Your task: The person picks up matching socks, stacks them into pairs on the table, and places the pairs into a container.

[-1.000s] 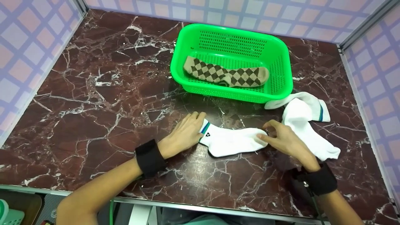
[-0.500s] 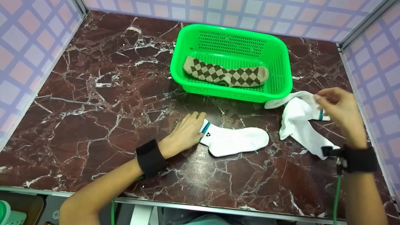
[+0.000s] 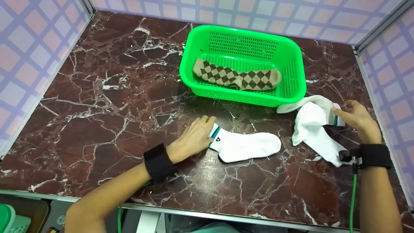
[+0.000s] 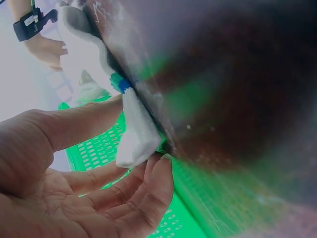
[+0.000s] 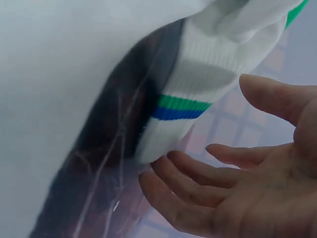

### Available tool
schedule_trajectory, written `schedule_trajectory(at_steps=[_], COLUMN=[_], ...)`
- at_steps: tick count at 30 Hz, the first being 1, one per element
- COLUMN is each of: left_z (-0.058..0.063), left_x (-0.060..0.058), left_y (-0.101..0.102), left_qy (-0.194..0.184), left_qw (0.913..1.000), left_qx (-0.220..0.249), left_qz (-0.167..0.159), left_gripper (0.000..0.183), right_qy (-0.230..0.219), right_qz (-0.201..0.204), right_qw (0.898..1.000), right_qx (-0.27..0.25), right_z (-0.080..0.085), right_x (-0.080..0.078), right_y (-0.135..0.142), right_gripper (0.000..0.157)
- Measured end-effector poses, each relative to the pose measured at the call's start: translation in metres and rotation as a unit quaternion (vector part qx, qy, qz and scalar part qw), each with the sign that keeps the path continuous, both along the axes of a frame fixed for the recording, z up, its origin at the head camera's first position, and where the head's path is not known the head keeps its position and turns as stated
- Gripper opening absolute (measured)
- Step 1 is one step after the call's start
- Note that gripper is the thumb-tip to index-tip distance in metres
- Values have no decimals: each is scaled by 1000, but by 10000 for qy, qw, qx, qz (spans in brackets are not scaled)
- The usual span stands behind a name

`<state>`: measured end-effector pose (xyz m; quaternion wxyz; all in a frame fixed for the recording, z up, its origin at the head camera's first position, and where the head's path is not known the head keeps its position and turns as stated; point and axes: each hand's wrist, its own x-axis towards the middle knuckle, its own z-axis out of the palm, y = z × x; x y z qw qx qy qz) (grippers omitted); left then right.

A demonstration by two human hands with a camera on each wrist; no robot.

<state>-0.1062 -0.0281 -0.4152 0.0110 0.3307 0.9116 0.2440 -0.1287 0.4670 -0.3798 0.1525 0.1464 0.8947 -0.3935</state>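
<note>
A white sock with a blue-green striped cuff lies flat in front of the basket. My left hand holds its cuff, with the thumb on one side and fingers on the other in the left wrist view. Farther right lies bunched white sock fabric; whether it is one sock or two I cannot tell. My right hand is beside its striped cuff. In the right wrist view the fingers are extended, the fingertips at the cuff's end and the thumb apart from it.
A green plastic basket stands behind the socks, holding a brown-and-beige argyle sock. Part of the bunched fabric lies against its right front corner. Patterned panels border the marbled table at the back and sides.
My right hand has left the toe of the flat sock, moved right to the bunched fabric, and lowered beside its striped cuff. The left hand has stayed on the flat sock's cuff.
</note>
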Motion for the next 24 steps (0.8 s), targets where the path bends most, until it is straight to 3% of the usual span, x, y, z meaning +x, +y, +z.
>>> schedule_trajectory(at_steps=[10,15,17,20,24], left_z=[4,8,12,20,37], left_x=[2,3,3,2,0], left_y=[1,1,1,2,10], left_qy=[-121,149,293,516,767], left_qw=[9994,9989,9987,9980,9967], left_qx=[-235,-260,-215,-135,64], left_qz=[207,360,361,328,250], left_gripper=[41,41,41,43,43], right_qy=[-160,73,269,703,1425], right_qz=[-365,-623,-741,-1017,-1325], right_qw=[9991,9979,9969,9922,9797], right_qx=[135,155,68,-183,-490], right_z=[-5,-1,1,6,16], right_x=[2,4,6,10,20], right_y=[5,1,-2,-6,-13], right_gripper=[101,93,82,52,26])
